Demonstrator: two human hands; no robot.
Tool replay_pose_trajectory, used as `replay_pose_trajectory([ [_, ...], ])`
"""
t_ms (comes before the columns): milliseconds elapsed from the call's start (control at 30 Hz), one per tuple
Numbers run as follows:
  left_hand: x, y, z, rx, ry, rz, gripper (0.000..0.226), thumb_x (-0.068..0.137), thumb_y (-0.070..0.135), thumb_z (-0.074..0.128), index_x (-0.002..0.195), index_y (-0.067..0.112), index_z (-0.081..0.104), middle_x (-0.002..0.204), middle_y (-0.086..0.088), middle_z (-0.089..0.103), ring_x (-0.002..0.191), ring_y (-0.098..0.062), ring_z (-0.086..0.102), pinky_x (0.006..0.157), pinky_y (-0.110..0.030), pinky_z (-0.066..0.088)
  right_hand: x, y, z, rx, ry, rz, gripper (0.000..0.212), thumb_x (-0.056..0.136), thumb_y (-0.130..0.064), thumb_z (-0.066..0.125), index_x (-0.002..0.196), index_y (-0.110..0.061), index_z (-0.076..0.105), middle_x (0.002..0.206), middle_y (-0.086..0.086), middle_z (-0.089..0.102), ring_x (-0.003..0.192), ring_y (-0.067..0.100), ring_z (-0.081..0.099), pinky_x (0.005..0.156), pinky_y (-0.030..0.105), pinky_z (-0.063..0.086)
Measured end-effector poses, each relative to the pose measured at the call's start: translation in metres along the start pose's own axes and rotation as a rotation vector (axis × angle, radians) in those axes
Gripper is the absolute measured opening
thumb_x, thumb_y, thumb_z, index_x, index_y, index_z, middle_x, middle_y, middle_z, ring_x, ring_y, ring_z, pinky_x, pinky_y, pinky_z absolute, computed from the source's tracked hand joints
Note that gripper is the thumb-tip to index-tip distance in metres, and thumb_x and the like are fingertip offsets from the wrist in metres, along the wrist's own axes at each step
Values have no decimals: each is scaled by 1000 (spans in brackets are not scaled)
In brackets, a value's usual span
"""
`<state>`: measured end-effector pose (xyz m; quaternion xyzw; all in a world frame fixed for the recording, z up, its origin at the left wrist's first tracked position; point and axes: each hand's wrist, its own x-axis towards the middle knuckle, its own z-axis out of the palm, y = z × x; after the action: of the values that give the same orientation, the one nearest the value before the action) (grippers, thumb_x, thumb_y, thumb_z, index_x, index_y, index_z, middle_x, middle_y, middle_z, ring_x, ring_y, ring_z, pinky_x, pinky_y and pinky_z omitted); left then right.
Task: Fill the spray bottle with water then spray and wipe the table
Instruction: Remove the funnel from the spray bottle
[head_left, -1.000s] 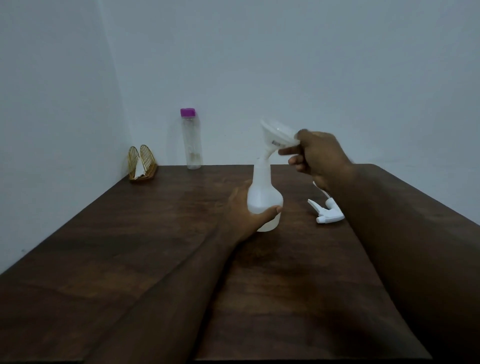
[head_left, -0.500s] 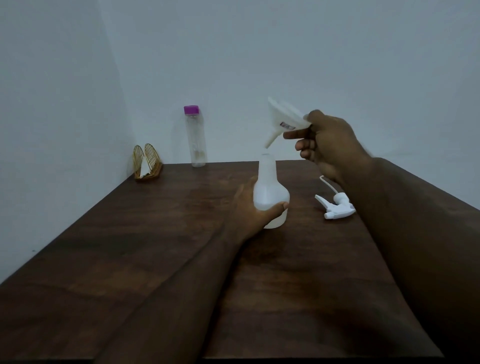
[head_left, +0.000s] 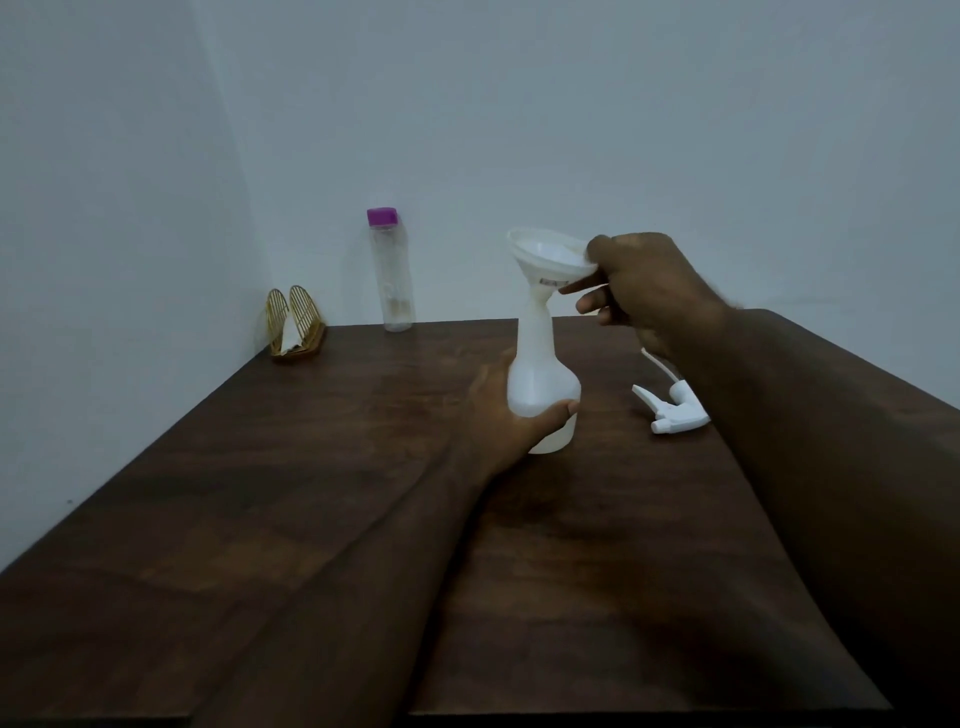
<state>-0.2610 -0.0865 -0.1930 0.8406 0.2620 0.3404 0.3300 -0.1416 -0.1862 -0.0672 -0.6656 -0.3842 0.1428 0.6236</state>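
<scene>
A white spray bottle (head_left: 540, 374) without its head stands upright on the dark wooden table (head_left: 322, 493), and my left hand (head_left: 506, 421) grips its lower body. My right hand (head_left: 641, 283) holds a white funnel (head_left: 545, 260) by its rim, with the spout set into the bottle's neck. The white spray head (head_left: 672, 408) with its tube lies on the table to the right of the bottle, partly hidden by my right forearm. A clear water bottle (head_left: 392, 275) with a purple cap stands at the back edge against the wall.
A gold wire napkin holder (head_left: 293, 325) with a white napkin sits in the back left corner. Pale walls close off the table at the back and left. Bare wood stretches across the near half of the table.
My right hand had lifted the funnel tilted above the bottle; now it has come down upright with the spout in the neck. My left hand has kept its grip on the bottle.
</scene>
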Motion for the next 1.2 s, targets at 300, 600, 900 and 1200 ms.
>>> replay_pose_trajectory([
  [300,-1,0,2,-18,-1,-6,80,71,58,76,137,30,40,126,10,52,105,-4,47,85,-24,39,-2,-6,5,-22,30,-82,18,92,-11,46,77,-4,54,71,10,68,45,13,61,40,22,39],
  [600,1,-4,3,-11,7,-17,86,67,63,76,138,32,40,126,12,52,107,-5,49,91,-29,45,-1,0,5,-15,34,-94,14,90,-11,44,81,-3,53,73,12,70,41,16,59,39,23,35],
  [900,1,-5,2,6,13,9,83,66,66,75,134,35,41,122,13,51,108,-6,50,88,-28,44,-3,8,6,70,80,-27,20,92,-16,44,80,-5,56,76,14,74,35,12,38,37,18,27],
  [1200,1,-6,2,7,9,8,82,66,65,75,134,34,41,125,12,53,108,-5,50,89,-28,44,-4,8,5,-5,22,-8,21,92,-16,44,88,-2,59,77,13,75,35,11,39,38,18,28],
])
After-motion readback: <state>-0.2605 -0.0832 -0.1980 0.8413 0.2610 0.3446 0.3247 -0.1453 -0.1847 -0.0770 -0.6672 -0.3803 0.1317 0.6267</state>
